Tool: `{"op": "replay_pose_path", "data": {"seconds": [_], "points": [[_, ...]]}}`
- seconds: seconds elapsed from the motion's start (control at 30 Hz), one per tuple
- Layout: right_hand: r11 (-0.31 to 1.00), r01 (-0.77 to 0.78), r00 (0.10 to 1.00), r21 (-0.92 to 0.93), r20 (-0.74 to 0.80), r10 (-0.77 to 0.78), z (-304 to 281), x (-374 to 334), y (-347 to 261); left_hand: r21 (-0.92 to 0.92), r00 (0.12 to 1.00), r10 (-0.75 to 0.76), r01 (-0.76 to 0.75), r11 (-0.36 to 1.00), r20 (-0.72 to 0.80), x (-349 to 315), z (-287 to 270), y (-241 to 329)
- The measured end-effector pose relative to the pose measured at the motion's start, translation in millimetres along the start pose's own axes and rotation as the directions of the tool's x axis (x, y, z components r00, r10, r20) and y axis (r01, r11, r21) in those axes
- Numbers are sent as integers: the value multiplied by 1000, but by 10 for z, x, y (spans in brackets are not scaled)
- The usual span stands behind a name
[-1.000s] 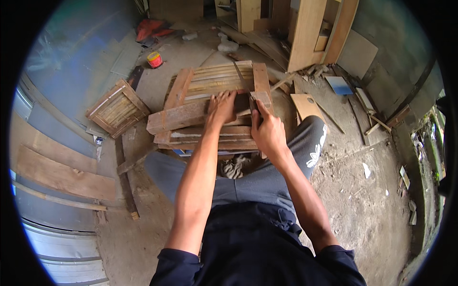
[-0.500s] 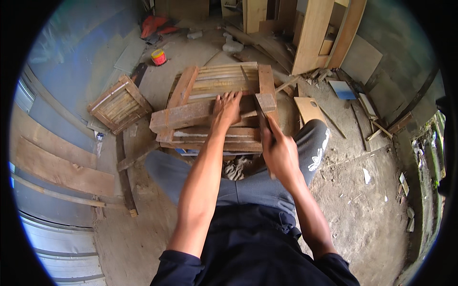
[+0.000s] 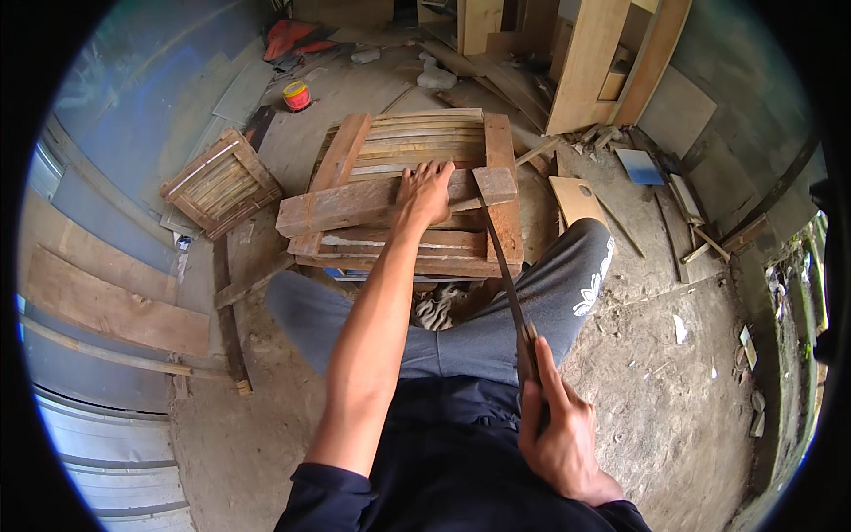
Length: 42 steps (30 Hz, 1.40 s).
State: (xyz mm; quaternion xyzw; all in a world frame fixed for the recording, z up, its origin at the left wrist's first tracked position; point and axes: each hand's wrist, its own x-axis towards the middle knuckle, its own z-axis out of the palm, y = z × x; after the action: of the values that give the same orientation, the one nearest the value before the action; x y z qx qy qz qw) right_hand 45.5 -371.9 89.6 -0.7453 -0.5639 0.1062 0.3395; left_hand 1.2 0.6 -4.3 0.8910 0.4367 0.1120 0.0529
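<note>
My right hand [image 3: 560, 426] is closed round the handle of a handsaw [image 3: 512, 297], its index finger stretched along the blade. The blade runs forward to a wooden beam [image 3: 346, 199], its far end in a cut near the beam's right end. From above, my left hand [image 3: 425, 192] grips the beam, fingers curled over its far edge. The beam lies slantwise across a slatted wooden frame [image 3: 503, 235], which is low in front of my bent knees.
A smaller slatted frame [image 3: 222, 184] leans at the left. Beyond it stands a red and yellow tub [image 3: 297, 96]. Wooden panels [image 3: 581, 66] rise at the back right. A board with a hole [image 3: 572, 206] and scrap strips lie on the dirt floor by my right knee.
My right hand has pulled the saw back toward my body, baring much more of the blade. My left hand and the beam have stayed in place.
</note>
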Motion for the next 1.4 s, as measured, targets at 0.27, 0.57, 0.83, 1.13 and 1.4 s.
{"op": "replay_pose_path", "data": {"seconds": [0.27, 0.57, 0.83, 1.13, 1.4], "points": [[999, 40, 972, 1, -231, -38, 850, 1893, 299, 24, 995, 55, -53, 998, -81, -61, -27, 15], [998, -6, 997, 62, -80, 11, 519, 1157, 214, 27, 1000, 5, -5, 1000, 16, -56, -134, 48], [997, 59, 991, 42, -120, -54, 386, 487, 256, 18, 1000, -3, 3, 1000, -2, -29, -52, 37], [999, -30, 985, 11, -168, 31, 835, 2294, 214, 104, 1000, 21, -24, 994, 22, 42, -93, -22], [996, -63, 998, 58, -12, 64, 180, 293, 112, -5, 1000, 11, -11, 1000, -6, -62, -52, 29]]}}
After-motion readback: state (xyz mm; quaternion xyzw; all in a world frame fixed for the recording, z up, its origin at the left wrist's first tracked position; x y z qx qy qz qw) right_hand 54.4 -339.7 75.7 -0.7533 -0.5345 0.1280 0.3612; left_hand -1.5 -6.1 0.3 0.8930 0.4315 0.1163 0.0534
